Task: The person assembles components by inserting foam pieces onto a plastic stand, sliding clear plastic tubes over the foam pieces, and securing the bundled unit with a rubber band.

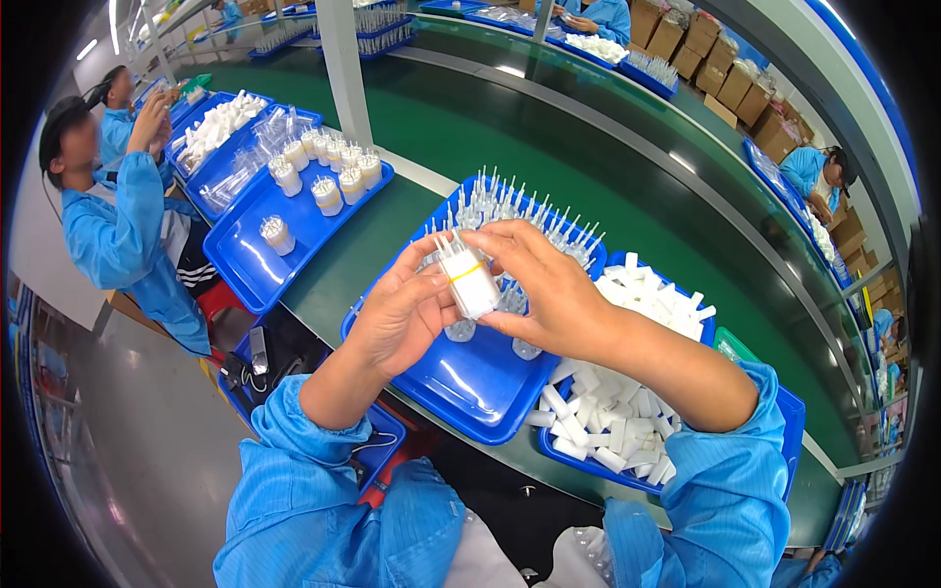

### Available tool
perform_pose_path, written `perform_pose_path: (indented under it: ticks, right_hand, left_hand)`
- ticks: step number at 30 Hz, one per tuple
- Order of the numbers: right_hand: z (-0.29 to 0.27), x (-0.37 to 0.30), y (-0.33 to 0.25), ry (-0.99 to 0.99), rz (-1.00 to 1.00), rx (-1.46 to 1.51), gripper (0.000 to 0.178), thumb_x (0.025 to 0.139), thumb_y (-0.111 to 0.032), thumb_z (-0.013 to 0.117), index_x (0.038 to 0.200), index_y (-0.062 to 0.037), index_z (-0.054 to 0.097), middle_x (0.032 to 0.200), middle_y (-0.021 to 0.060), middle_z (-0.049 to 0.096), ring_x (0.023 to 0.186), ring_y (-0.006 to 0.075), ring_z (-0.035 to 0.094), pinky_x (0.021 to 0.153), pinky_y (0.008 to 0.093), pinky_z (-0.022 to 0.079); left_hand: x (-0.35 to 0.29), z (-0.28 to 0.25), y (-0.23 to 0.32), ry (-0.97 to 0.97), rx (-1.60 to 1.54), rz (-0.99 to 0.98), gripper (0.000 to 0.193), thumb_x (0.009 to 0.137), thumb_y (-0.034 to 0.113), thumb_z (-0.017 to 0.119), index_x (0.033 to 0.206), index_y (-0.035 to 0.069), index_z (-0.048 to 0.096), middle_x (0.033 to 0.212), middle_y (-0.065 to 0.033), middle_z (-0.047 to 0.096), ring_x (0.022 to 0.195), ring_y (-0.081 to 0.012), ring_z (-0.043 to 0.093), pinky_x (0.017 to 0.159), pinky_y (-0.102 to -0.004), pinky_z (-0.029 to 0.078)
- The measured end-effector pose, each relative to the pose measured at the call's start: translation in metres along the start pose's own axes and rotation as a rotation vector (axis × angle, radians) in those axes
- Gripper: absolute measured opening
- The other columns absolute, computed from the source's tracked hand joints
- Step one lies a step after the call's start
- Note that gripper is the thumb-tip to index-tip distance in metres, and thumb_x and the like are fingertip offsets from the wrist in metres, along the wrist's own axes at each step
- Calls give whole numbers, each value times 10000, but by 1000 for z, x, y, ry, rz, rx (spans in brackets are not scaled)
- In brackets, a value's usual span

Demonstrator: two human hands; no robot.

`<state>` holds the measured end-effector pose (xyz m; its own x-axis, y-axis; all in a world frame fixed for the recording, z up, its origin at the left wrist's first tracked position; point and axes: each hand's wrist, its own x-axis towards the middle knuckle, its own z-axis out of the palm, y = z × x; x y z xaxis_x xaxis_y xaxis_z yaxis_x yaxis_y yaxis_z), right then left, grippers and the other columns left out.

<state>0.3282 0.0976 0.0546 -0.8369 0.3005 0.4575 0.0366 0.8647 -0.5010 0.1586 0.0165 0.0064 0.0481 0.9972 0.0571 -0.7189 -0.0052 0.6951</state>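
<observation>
Above a blue tray [461, 397], both my hands are closed around a bundle of white cylindrical pieces [474, 292] with a yellow band round it and thin clear tips pointing up and away. My left hand [392, 314] grips its left side, fingers behind it. From the right, my right hand [554, 289] has its thumb low on the bundle and its fingers over the top. In the tray behind them stand many clear pieces with thin upright tips [510, 201]. A few more clear round-ended pieces [459, 331] show just under my hands.
Loose white cylinders [613, 421] fill a blue tray at the right. At the left, another blue tray [257, 263] carries several banded bundles [327, 196]. A green conveyor belt [627, 181] runs behind, past a metal post [345, 73]. Co-workers in blue [127, 220] sit at the left.
</observation>
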Motion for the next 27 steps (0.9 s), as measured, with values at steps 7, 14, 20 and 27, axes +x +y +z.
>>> perform_pose_path:
  ticks: [7,14,20,27]
  right_hand:
    - [3,2,-4,121,-29,-230,628,611,-141,751,1163,-59,464,1132,143,461,936,330,555,768,402,463]
    - [5,0,6,156,-32,-221,663,594,-183,782,1167,-62,471,1136,135,463,950,322,552,777,400,457]
    - [1,-1,13,178,-36,-94,712,578,-192,807,1185,-40,469,1136,145,462,997,325,535,830,382,460]
    - [0,-3,17,203,0,-49,634,638,-108,739,1196,-9,455,1138,162,446,1014,318,527,848,359,461]
  left_hand:
    - [2,2,-12,7,76,63,622,792,52,659,1313,76,319,1216,-115,456,1173,-232,447,979,-379,397]
    - [10,-1,-11,-52,31,30,617,798,63,659,1313,54,320,1195,-121,479,1136,-241,487,962,-380,420]
    - [15,-2,-12,-66,25,13,600,835,182,631,1310,1,312,1200,-163,491,1120,-282,518,940,-388,447]
    - [17,-1,-6,-215,-61,27,474,909,160,507,1311,-13,321,1267,-205,449,1136,-324,504,954,-415,432]
